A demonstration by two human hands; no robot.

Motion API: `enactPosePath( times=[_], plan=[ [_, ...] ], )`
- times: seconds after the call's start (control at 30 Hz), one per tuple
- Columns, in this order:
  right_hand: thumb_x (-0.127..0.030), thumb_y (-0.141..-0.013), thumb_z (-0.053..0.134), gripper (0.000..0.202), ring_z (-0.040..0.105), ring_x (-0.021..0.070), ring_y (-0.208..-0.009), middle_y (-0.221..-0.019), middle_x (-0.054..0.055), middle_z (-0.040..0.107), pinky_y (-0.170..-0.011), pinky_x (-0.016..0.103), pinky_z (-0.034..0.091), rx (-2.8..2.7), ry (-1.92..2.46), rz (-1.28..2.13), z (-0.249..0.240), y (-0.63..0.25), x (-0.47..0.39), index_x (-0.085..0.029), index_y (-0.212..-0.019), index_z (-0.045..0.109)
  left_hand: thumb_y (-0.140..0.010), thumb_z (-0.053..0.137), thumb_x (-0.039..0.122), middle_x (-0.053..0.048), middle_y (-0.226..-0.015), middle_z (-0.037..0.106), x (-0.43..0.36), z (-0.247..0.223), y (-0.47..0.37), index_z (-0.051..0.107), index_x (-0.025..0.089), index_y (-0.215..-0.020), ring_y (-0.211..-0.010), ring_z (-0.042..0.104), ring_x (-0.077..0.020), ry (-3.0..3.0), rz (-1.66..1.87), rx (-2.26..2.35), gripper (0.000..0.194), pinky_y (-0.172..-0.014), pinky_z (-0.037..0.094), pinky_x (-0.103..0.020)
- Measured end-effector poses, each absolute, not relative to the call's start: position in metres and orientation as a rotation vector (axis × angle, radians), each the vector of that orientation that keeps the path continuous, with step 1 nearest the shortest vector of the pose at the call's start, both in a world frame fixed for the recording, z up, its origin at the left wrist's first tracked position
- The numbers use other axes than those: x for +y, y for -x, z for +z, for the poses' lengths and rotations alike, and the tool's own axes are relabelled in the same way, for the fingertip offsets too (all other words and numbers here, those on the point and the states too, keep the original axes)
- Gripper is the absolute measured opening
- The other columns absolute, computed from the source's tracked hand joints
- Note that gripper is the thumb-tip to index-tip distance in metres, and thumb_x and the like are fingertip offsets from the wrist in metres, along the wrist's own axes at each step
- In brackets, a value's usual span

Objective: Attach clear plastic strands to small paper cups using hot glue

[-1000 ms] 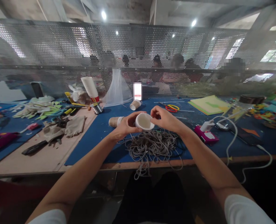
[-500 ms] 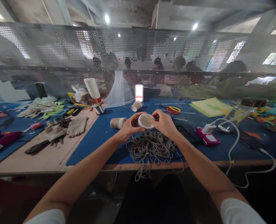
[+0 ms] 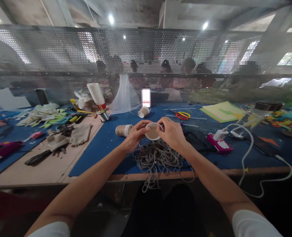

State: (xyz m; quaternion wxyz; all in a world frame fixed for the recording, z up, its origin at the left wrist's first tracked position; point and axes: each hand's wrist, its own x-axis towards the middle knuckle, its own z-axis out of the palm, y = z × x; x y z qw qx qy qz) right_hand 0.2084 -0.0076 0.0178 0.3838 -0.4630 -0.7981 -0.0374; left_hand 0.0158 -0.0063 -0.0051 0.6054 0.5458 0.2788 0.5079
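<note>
A white paper cup [image 3: 153, 131] is held up with its open mouth facing me. My left hand [image 3: 136, 134] grips its left side, thumb at the rim. On the right side, my right hand [image 3: 172, 132] has its fingers closed on the rim. Below the cup, a tangled heap of grey cord [image 3: 158, 156] lies on the blue mat and hangs over the table's front edge. Left of my left hand, a cord-wrapped cup [image 3: 123, 130] lies on its side. Another cup [image 3: 144, 112] lies on its side farther back.
At the back left stands a tilted stack of cups [image 3: 96, 95]. Gloves [image 3: 80, 135] lie to the left. Scissors [image 3: 183, 115], yellow-green sheets [image 3: 222, 112], a purple power strip [image 3: 220, 144] with a white cable and a clear jar [image 3: 257, 115] are on the right.
The cup between my hands has tilted and shifted slightly left. My left thumb has moved up to its rim, and my right hand has come farther over its right side.
</note>
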Motion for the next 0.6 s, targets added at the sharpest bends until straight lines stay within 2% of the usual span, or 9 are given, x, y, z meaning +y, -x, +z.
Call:
enactPosePath(
  times=[0.17, 0.37, 0.6],
  plan=[
    [-0.019, -0.089, 0.055, 0.005, 0.065, 0.0197, -0.082, -0.095, 0.006, 0.070, -0.066, 0.030, 0.039, -2.072, 1.162, -0.176, 0.012, -0.203, -0.011, -0.021, -0.093, 0.058, -0.076, 0.081, 0.035, -0.003, -0.097, 0.072, -0.005, -0.010, -0.021, 0.069, 0.019, -0.102, -0.085, 0.063, -0.0164, -1.277, 1.275, 0.768, 0.033, -0.076, 0.047, -0.027],
    [-0.019, -0.090, 0.056, 0.006, 0.066, 0.0185, -0.084, -0.095, 0.005, 0.071, -0.067, 0.029, 0.039, -2.103, 1.192, -0.203, 0.009, -0.199, -0.012, -0.020, -0.094, 0.060, -0.079, 0.079, 0.038, -0.004, -0.094, 0.074, 0.000, -0.017, -0.020, 0.072, 0.017, -0.095, -0.084, 0.065, -0.0161, -1.441, 1.389, 0.887, 0.027, -0.076, 0.048, -0.026],
    [-0.019, -0.089, 0.057, 0.006, 0.066, 0.0184, -0.083, -0.096, 0.005, 0.072, -0.066, 0.029, 0.038, -2.131, 1.215, -0.155, 0.008, -0.197, -0.012, -0.019, -0.094, 0.061, -0.081, 0.075, 0.039, -0.005, -0.083, 0.076, 0.001, -0.018, -0.018, 0.073, 0.015, -0.089, -0.075, 0.066, -0.0161, -1.617, 1.416, 1.062, 0.026, -0.067, 0.051, -0.026]
  ],
)
